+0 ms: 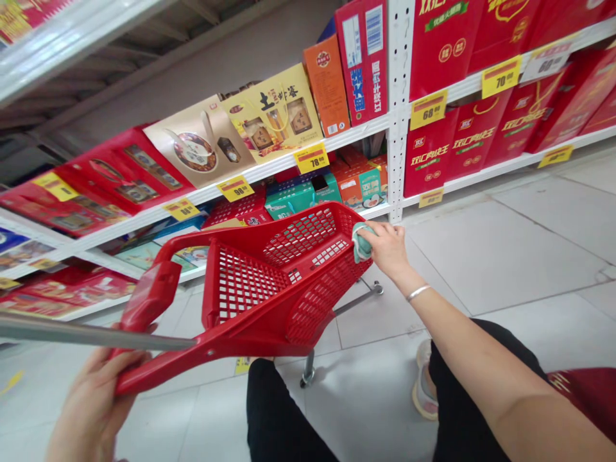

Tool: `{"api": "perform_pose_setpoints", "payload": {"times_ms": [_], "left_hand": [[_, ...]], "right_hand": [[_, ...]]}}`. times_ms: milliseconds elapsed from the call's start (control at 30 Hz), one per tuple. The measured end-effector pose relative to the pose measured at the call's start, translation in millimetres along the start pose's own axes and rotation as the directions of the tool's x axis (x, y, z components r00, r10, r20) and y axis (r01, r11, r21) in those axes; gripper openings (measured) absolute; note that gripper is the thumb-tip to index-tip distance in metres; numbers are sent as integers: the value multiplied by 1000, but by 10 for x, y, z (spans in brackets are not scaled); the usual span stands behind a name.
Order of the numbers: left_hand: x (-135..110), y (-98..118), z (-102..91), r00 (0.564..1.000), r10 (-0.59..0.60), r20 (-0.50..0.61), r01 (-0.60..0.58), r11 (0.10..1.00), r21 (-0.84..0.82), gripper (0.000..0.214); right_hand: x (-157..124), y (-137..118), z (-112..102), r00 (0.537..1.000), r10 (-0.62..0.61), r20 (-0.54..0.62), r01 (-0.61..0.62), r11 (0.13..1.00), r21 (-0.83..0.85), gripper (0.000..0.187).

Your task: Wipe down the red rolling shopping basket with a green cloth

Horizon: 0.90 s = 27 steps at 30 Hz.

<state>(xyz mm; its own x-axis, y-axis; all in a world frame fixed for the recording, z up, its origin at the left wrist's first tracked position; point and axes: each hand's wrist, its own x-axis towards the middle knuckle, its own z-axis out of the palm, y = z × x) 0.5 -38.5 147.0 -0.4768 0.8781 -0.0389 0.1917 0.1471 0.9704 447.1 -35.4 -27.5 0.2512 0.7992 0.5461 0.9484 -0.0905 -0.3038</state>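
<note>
A red plastic shopping cart [269, 282] with a perforated basket stands tilted in front of me. My left hand [96, 398] grips its near frame by the handle end, fingers wrapped under the red edge. My right hand [387, 247] is closed on a small green cloth [360, 240] and presses it against the cart's far rim. A silver bracelet sits on my right wrist. The basket holds nothing that I can see.
White store shelves [394, 109] with red, orange and beige gift boxes and yellow price tags run along the back. A grey metal bar [86, 333] crosses at the left. My legs in dark trousers and one shoe are on the pale tiled floor [505, 256].
</note>
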Motion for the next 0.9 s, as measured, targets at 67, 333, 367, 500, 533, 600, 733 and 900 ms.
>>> {"api": "perform_pose_setpoints", "payload": {"times_ms": [67, 333, 367, 500, 533, 600, 733, 900], "left_hand": [[-29, 11, 27, 1000, 9, 3, -9, 1000, 0, 35], [-37, -26, 84, 1000, 16, 18, -15, 998, -63, 40], [-46, -34, 83, 1000, 18, 17, -17, 998, -62, 40], [-136, -61, 82, 999, 39, 13, -38, 998, -56, 42], [-167, -65, 83, 999, 39, 12, -39, 998, -46, 43], [-231, -66, 83, 999, 35, 6, -35, 999, -27, 43], [-315, -36, 69, 999, 36, 12, -36, 999, 4, 40], [-193, -44, 9, 999, -2, -40, 2, 1000, 0, 33]], "right_hand": [[27, -20, -3, 995, 83, -60, -82, 996, 16, 41], [-87, -1216, -324, 968, -233, -94, 251, 912, 324, 43], [-152, -1414, -383, 949, -297, -109, 316, 880, 354, 41], [-461, -2038, -510, 830, -519, -203, 555, 737, 386, 35], [-528, -2134, -511, 802, -557, -216, 595, 712, 374, 35], [-620, -2244, -488, 772, -593, -228, 634, 693, 344, 35], [-618, -2173, -398, 786, -578, -217, 617, 717, 325, 32], [-486, -1759, -216, 844, -513, -153, 535, 790, 299, 26]]}}
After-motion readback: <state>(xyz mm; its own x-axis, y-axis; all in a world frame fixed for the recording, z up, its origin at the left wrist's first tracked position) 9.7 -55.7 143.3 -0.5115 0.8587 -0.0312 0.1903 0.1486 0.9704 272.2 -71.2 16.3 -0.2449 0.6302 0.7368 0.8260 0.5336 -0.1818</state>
